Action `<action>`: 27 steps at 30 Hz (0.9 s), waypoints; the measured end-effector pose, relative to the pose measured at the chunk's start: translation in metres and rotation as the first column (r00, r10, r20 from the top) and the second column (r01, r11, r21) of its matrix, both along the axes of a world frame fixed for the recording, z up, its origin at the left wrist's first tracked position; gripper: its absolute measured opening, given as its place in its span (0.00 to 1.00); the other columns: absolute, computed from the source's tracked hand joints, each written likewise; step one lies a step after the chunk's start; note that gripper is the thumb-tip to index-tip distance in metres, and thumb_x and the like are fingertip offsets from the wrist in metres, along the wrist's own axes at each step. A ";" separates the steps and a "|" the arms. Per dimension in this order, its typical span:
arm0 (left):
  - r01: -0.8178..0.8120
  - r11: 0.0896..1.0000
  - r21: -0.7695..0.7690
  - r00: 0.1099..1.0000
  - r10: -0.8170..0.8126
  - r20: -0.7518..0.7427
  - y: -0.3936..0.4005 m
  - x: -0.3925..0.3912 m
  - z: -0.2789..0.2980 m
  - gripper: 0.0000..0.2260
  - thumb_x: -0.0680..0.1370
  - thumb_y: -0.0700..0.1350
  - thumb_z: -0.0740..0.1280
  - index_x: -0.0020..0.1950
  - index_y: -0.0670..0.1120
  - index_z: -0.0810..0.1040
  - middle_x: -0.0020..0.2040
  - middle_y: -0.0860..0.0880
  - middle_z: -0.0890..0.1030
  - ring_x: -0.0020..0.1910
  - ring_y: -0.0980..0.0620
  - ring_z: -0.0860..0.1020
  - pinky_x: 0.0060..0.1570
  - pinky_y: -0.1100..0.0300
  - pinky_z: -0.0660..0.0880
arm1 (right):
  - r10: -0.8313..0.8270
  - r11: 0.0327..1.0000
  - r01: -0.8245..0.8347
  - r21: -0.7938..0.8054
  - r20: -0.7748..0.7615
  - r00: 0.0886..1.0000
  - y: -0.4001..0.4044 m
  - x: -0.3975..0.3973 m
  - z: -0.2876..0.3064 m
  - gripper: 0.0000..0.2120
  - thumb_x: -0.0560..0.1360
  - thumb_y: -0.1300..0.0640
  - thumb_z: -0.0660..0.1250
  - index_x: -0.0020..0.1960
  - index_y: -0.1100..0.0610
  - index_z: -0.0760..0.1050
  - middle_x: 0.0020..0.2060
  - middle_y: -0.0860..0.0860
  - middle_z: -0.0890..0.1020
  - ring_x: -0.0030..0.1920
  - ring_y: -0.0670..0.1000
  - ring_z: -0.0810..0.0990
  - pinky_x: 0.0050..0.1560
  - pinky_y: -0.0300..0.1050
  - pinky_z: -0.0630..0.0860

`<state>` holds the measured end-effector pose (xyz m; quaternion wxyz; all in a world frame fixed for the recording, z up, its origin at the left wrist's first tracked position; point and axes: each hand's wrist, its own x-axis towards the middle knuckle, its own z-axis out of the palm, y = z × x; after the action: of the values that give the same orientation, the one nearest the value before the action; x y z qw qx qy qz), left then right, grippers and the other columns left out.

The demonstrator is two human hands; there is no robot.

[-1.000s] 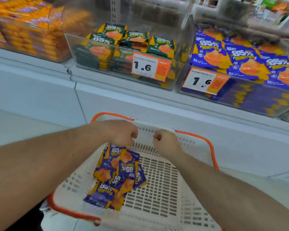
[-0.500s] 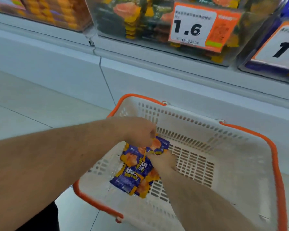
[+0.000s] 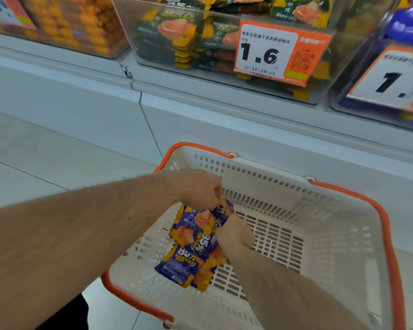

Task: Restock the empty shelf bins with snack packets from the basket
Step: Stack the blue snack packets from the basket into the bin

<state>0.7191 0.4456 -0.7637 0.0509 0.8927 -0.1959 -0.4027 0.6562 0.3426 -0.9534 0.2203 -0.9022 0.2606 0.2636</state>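
Reaching down from the rim, both hands are now gathering packets [image 3: 191,248] in the basket [image 3: 320,246] — left hand [image 3: 198,189] pinching one, right hand [image 3: 234,234] grasping others — restocking is resuming.

The basket [image 3: 320,246] lies open from above; its right half is bare, while purple snack packets [image 3: 191,253] crowd its left wall.

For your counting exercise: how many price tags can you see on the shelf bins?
3: one reading 1.6 on the green-packet bin, one at the right edge on the purple-packet bin, one cut off at top left. Others may lie outside the view.
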 end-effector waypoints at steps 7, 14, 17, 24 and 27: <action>-0.002 0.992 -0.128 0.996 0.013 0.087 -0.014 -0.007 0.024 0.14 0.80 0.48 0.61 0.63 0.47 0.76 0.61 0.49 0.77 0.55 0.50 0.76 0.52 0.59 0.69 | -0.191 0.944 0.156 0.290 0.095 0.977 -0.075 -0.007 0.063 0.08 0.75 0.60 0.62 0.38 0.60 0.76 0.37 0.57 0.81 0.36 0.53 0.77 0.36 0.46 0.72; -0.481 0.755 -0.445 0.865 0.490 -0.104 -0.025 -0.015 0.044 0.13 0.80 0.51 0.62 0.52 0.41 0.74 0.43 0.44 0.74 0.40 0.45 0.74 0.42 0.56 0.69 | -0.211 0.881 -0.005 0.473 0.401 0.891 -0.121 -0.011 0.172 0.21 0.71 0.79 0.56 0.39 0.62 0.83 0.37 0.48 0.77 0.39 0.46 0.76 0.36 0.31 0.71; -0.686 0.624 -0.373 0.722 0.523 -0.453 -0.035 -0.035 0.061 0.27 0.79 0.59 0.63 0.72 0.45 0.66 0.65 0.43 0.74 0.61 0.42 0.75 0.57 0.47 0.72 | -0.291 0.834 -0.061 0.548 0.532 0.795 -0.132 -0.006 0.219 0.32 0.68 0.83 0.57 0.28 0.51 0.84 0.60 0.53 0.74 0.61 0.53 0.76 0.52 0.46 0.77; -0.822 0.110 -0.559 0.568 0.222 -0.792 -0.080 -0.061 0.104 0.10 0.78 0.37 0.66 0.57 0.44 0.80 0.53 0.44 0.85 0.49 0.48 0.83 0.52 0.54 0.78 | -0.188 0.888 -0.258 0.380 0.813 0.551 -0.157 -0.029 0.324 0.32 0.72 0.79 0.62 0.35 0.42 0.84 0.59 0.46 0.76 0.58 0.47 0.78 0.56 0.51 0.77; -0.726 0.000 -0.688 0.656 0.300 -0.693 -0.092 -0.054 0.126 0.11 0.77 0.34 0.68 0.58 0.43 0.78 0.53 0.44 0.85 0.54 0.44 0.82 0.58 0.47 0.77 | -0.421 0.813 -0.193 0.550 0.783 0.458 -0.172 -0.046 0.348 0.23 0.75 0.74 0.60 0.45 0.47 0.82 0.48 0.50 0.84 0.38 0.42 0.83 0.44 0.47 0.76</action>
<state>0.6650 0.3539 -0.6381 0.7558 0.5823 -0.0320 -0.2976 0.6104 0.1706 -0.6051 0.5980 -0.7739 0.0807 -0.1925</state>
